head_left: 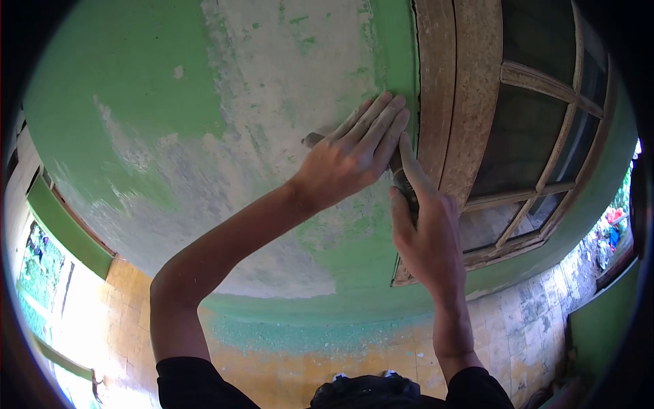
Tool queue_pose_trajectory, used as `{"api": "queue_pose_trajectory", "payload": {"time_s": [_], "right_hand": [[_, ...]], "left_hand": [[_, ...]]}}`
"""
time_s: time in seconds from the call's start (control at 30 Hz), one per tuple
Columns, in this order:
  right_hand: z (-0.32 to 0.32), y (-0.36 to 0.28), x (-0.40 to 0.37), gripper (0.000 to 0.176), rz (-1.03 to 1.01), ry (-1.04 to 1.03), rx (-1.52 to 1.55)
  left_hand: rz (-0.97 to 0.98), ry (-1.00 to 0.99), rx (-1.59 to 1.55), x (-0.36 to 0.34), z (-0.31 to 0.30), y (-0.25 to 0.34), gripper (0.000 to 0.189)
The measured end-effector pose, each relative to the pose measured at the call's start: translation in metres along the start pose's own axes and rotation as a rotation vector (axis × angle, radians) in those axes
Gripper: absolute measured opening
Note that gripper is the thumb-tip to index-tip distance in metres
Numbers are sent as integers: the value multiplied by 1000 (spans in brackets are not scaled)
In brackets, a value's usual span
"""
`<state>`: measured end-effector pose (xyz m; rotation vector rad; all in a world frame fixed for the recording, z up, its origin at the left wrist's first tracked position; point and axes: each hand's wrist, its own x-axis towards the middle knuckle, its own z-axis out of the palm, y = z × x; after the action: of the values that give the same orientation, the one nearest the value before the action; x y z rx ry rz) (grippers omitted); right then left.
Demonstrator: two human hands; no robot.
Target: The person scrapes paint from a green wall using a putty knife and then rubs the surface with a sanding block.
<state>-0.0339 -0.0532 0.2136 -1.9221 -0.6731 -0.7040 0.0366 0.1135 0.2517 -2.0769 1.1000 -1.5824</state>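
Green wall (122,61) backs the dark-handled tool (403,185) beside the wooden window frame (471,88) — right hand (434,235) clamped on its handle, left hand (340,162) unclosed, flat over its far part — a grip wanting level, even pressure.

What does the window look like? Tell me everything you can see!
The window has a wide brown frame that looks like old wood, spotted and scuffed, with paler thin bars between its glass panes. The upper panes look dark; some lower ones look lighter. It sits in the green wall and looks tilted in this curved picture. The right hand is right beside the frame, but I can't tell if it touches.
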Motion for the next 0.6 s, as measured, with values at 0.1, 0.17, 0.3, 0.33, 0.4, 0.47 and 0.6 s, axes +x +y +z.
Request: {"api": "queue_pose_trajectory", "payload": {"time_s": [0.1, 0.17, 0.3, 0.33, 0.4, 0.47, 0.6], "right_hand": [[-1, 2, 13, 58, -65, 51, 21], [-4, 0, 24, 57, -60, 54, 9], [-1, 9, 7, 57, -38, 56, 53], [2, 14, 1, 58, -30, 59, 64], [1, 12, 6, 59, -7, 57, 88], [-5, 4, 17, 60, 62, 24, 113], [0, 14, 5, 60, 21, 43, 133]], "left_hand": [[16, 10, 25, 12, -4, -10, 48], [2, 41, 48, 24, -5, -19, 47], [1, 53, 29, 6, 13, -3, 50], [-18, 16, 1, 2, 7, 6, 51], [-26, 1, 5, 8, 3, 2, 52], [-19, 20, 36, 18, 6, -10, 52], [-28, -23, -7, 10, 2, 4, 52]]}}
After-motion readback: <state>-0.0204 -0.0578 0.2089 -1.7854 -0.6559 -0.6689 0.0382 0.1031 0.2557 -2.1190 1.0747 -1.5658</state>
